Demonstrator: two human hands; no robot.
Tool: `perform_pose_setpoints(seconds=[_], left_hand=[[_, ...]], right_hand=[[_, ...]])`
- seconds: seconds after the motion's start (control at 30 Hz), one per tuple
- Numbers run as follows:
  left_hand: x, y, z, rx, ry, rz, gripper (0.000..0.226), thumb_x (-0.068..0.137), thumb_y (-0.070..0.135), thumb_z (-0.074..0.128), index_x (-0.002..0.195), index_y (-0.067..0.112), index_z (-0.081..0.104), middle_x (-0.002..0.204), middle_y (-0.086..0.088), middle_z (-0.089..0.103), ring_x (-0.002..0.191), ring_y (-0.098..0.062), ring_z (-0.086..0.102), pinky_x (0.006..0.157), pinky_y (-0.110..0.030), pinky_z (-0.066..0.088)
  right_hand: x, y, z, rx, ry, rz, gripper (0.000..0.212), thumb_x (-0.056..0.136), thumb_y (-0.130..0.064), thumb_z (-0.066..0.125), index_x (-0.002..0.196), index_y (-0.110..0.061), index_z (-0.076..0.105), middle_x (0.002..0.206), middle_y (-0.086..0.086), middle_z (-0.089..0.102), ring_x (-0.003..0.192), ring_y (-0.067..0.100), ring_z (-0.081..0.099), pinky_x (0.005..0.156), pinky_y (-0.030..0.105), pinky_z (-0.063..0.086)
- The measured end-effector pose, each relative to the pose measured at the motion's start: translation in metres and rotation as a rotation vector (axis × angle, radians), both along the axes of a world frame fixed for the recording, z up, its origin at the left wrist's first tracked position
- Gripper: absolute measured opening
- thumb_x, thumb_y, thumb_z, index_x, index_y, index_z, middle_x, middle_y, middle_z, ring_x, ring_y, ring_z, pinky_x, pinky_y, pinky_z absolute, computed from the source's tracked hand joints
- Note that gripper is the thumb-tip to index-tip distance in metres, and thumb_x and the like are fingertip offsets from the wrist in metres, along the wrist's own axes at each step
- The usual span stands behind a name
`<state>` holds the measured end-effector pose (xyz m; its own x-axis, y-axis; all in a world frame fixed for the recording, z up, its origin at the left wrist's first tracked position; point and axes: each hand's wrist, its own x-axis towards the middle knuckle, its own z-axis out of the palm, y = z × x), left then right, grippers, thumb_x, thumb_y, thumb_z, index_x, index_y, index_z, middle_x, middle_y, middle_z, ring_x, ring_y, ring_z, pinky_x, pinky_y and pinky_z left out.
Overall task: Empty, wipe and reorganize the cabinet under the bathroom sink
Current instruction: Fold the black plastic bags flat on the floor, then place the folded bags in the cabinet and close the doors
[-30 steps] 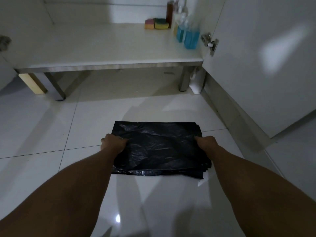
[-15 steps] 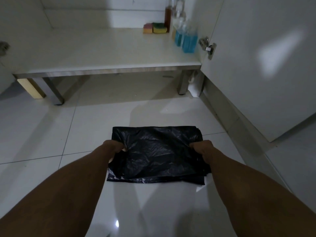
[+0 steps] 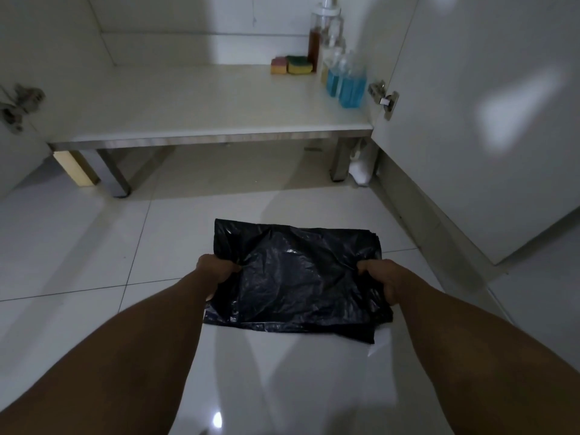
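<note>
bags: folded black plastic bags (image 3: 295, 277) hanging low over the near floor tile (image 3: 78, 246), in front of the open cabinet; can't tell if the near edge is touching the tile.
left hand (image 3: 216, 271): gripping the bags' left edge, fingers curling into the plastic.
right hand (image 3: 381, 277): gripping the right edge likewise.
slip risk: layers fanning out at the near right corner, so probably sliding apart under an uneven lift.
cabinet base (image 3: 204, 102): sponges (image 3: 292, 65) and blue bottles (image 3: 346, 83) crowding the far right corner; bags swinging in there are risking a knock-over.
hinge (image 3: 384, 100): jutting out beside the bottles, possibly snagging the film.
</note>
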<state>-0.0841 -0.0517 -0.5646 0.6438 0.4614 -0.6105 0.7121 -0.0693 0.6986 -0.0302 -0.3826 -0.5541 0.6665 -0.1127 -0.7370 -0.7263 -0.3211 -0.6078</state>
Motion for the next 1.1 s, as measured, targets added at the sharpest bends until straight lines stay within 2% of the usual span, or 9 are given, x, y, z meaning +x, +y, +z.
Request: perform_pose_setpoints(seconds=[0.13, 0.27, 0.4, 0.63, 0.73, 0.87, 0.93, 1.0, 1.1], left_hand=[[-0.003, -0.004, 0.010, 0.054, -0.089, 0.002, 0.052, 0.077, 0.006, 0.082, 0.122, -0.008, 0.061, 0.115, -0.022, 0.066, 0.097, -0.036, 0.066, 0.086, -0.036, 0.054], [0.012, -0.002, 0.037, 0.035, -0.201, 0.069, 0.041, 0.084, 0.006, 0.074, 0.119, -0.011, 0.061, 0.100, -0.015, 0.063, 0.085, -0.030, 0.061, 0.079, -0.032, 0.049], [0.050, 0.021, 0.096, -0.037, -0.376, 0.214, 0.044, 0.084, 0.020, 0.072, 0.119, -0.006, 0.062, 0.103, -0.018, 0.066, 0.093, -0.035, 0.066, 0.089, -0.043, 0.056], [0.105, 0.099, 0.205, -0.062, -0.605, 0.376, 0.045, 0.078, 0.018, 0.072, 0.120, 0.002, 0.063, 0.106, -0.015, 0.068, 0.090, -0.036, 0.067, 0.087, -0.049, 0.056], [0.118, 0.135, 0.223, -0.075, -0.664, 0.431, 0.032, 0.081, 0.010, 0.071, 0.112, 0.007, 0.064, 0.090, -0.010, 0.066, 0.078, -0.030, 0.066, 0.078, -0.041, 0.056], [0.151, 0.192, 0.223, -0.125, -0.726, 0.479, 0.029, 0.082, 0.003, 0.069, 0.111, 0.003, 0.064, 0.090, -0.010, 0.067, 0.077, -0.028, 0.067, 0.079, -0.042, 0.058], [0.164, 0.218, 0.223, -0.183, -0.752, 0.503, 0.024, 0.083, 0.001, 0.067, 0.107, 0.006, 0.064, 0.096, -0.012, 0.068, 0.075, -0.026, 0.065, 0.068, -0.035, 0.056], [0.173, 0.241, 0.224, -0.222, -0.749, 0.500, 0.024, 0.086, 0.006, 0.066, 0.109, 0.006, 0.065, 0.105, -0.012, 0.068, 0.074, -0.022, 0.062, 0.058, -0.026, 0.050], [0.175, 0.259, 0.232, -0.356, -0.685, 0.541, 0.031, 0.094, 0.025, 0.060, 0.121, 0.010, 0.059, 0.112, -0.007, 0.064, 0.076, -0.019, 0.057, 0.055, -0.024, 0.041]], right_hand=[[0.002, 0.004, 0.007, 0.012, -0.067, -0.037, 0.049, 0.071, -0.009, 0.065, 0.118, 0.004, 0.060, 0.109, 0.020, 0.065, 0.094, 0.039, 0.065, 0.084, 0.055, 0.055], [0.020, 0.017, 0.034, 0.019, -0.234, -0.069, 0.043, 0.079, -0.009, 0.066, 0.119, 0.004, 0.060, 0.101, 0.017, 0.067, 0.086, 0.036, 0.066, 0.080, 0.046, 0.058], [0.060, 0.050, 0.096, 0.071, -0.527, -0.050, 0.038, 0.087, -0.013, 0.065, 0.123, -0.004, 0.060, 0.096, 0.007, 0.064, 0.074, 0.022, 0.061, 0.066, 0.031, 0.051], [0.150, 0.145, 0.221, 0.105, -1.061, 0.030, 0.019, 0.085, -0.009, 0.062, 0.103, -0.015, 0.064, 0.092, 0.006, 0.064, 0.084, 0.022, 0.062, 0.070, 0.028, 0.048], [0.191, 0.194, 0.258, -0.002, -1.201, 0.116, 0.023, 0.082, -0.008, 0.063, 0.105, -0.006, 0.065, 0.092, 0.007, 0.064, 0.086, 0.023, 0.062, 0.076, 0.033, 0.052], [0.248, 0.256, 0.294, -0.251, -1.350, 0.366, 0.004, 0.082, -0.010, 0.060, 0.085, -0.013, 0.062, 0.081, 0.007, 0.061, 0.081, 0.025, 0.062, 0.068, 0.032, 0.045], [0.268, 0.297, 0.317, -0.459, -1.375, 0.415, 0.017, 0.087, -0.022, 0.061, 0.101, -0.014, 0.064, 0.100, 0.013, 0.061, 0.104, 0.034, 0.060, 0.080, 0.036, 0.045], [0.275, 0.341, 0.348, -0.688, -1.298, 0.346, 0.037, 0.087, -0.034, 0.063, 0.121, -0.018, 0.060, 0.127, 0.015, 0.050, 0.124, 0.038, 0.044, 0.098, 0.047, 0.038], [0.280, 0.397, 0.388, -0.679, -1.330, 0.345, 0.032, 0.078, -0.027, 0.072, 0.108, -0.016, 0.067, 0.119, 0.014, 0.061, 0.117, 0.035, 0.055, 0.097, 0.047, 0.045]])
